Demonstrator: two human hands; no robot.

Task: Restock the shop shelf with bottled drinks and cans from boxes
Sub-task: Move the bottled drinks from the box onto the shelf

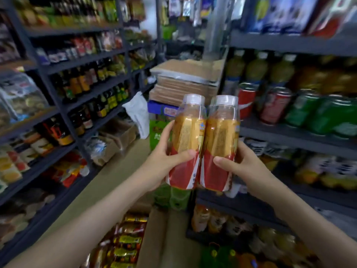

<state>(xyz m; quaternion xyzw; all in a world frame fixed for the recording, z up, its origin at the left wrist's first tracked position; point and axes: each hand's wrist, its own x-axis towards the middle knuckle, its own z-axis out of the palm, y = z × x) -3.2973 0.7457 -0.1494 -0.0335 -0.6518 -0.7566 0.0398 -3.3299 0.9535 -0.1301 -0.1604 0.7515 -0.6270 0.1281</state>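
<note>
both forearms reach forward and up from the bottom corners of the view, meeting at mid-frame in the aisle. the left hand [168, 161] wraps the left bottle [186, 144] from its outer side, thumb laid across the front of the red lower label. the right hand [238, 163] mirrors it on the right bottle [220, 144], thumb pressed across the front, fingers hidden behind.

the two bottles stand upright, long axes near vertical, white caps up, leaning slightly away from the camera. they touch side by side along their labels. each holds a golden-brown drink, with clear plastic near the neck.

each hand is curled closed about its own bottle. the pair is held in the air in front of the dark shelf [289, 132] on the right, level with a row of red cans [274, 105] and green cans [301, 111], left of them. cardboard boxes [185, 80] are stacked beyond in the aisle.
</note>
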